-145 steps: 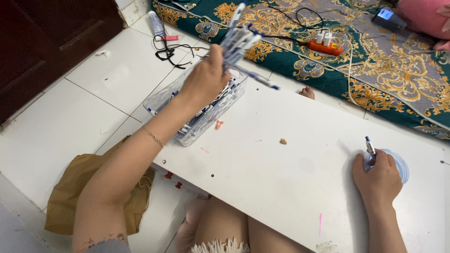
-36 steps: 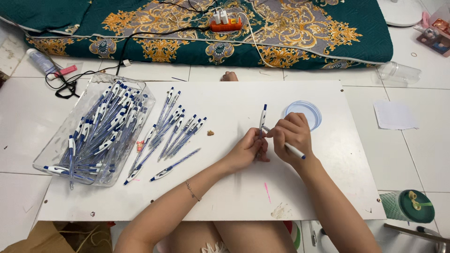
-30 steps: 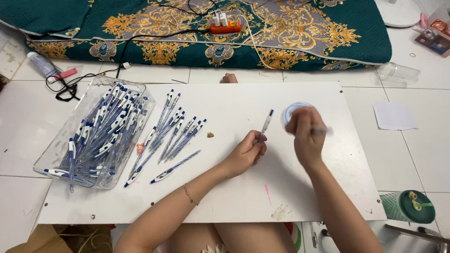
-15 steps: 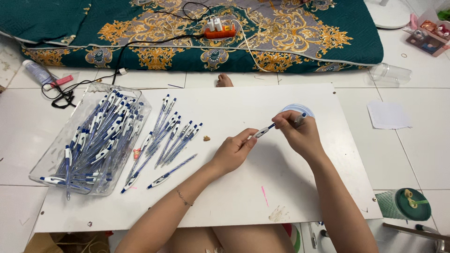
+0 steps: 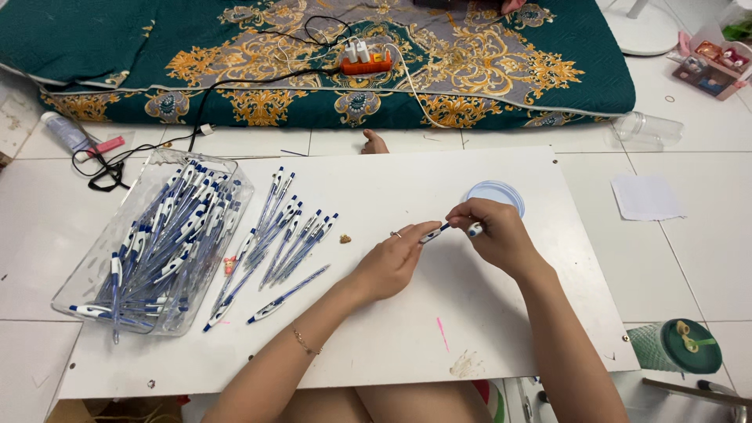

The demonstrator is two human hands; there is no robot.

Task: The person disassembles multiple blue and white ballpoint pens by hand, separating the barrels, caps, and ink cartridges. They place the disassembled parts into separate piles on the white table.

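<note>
Pen (image 5: pixel 435 232): blue-and-white ballpoint, lying nearly level and tilted slightly up toward 2 o'clock, pinched between the fingertips of the left hand (image 5: pixel 389 265) at its 8 o'clock end and the right hand (image 5: pixel 495 235) at its 2 o'clock end. Only a short middle section shows; both ends are hidden by fingers. A small blue-and-white piece (image 5: pixel 475 230) sits at the right fingertips, just beside the pen; whether it is joined to the pen cannot be told. The pen is raised just above the white board (image 5: pixel 486 313), right of centre.
</note>
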